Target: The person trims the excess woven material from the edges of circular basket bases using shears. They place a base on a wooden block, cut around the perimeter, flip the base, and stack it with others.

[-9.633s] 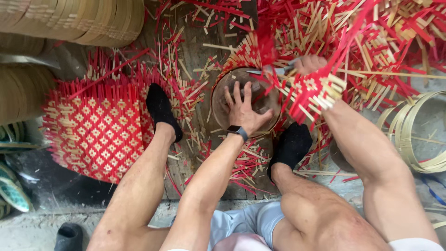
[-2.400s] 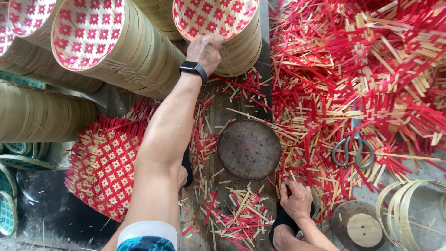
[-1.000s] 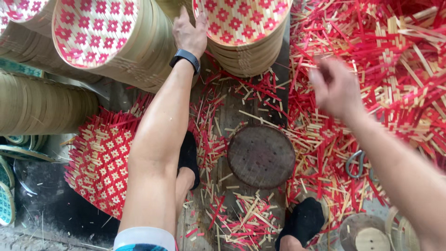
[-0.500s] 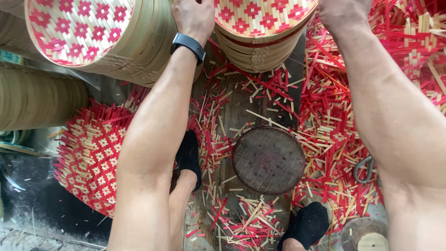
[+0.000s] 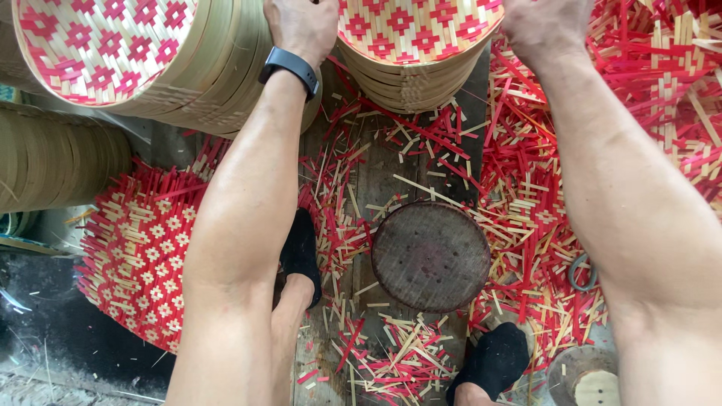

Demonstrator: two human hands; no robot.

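A stack of round bamboo trays with a red-and-cream woven face (image 5: 415,45) stands at the top middle. My left hand (image 5: 304,26), with a black watch on the wrist, grips its left rim. My right hand (image 5: 545,26) grips its right rim. Below them a round dark wooden block (image 5: 431,256) lies on the floor between my two black-socked feet (image 5: 302,252). Fingertips of both hands are cut off by the top edge.
A second stack of bamboo trays (image 5: 143,60) lies tilted at top left, more plain stacks (image 5: 53,158) at the left. A flat red-and-cream woven mat (image 5: 139,256) lies lower left. Cut red and pale bamboo strips (image 5: 526,218) litter the floor; a scissor handle (image 5: 580,272) shows at right.
My right hand has come up from the strips on the floor to the tray stack's right rim. My left hand stays on the left rim. The view has moved closer to the stack.
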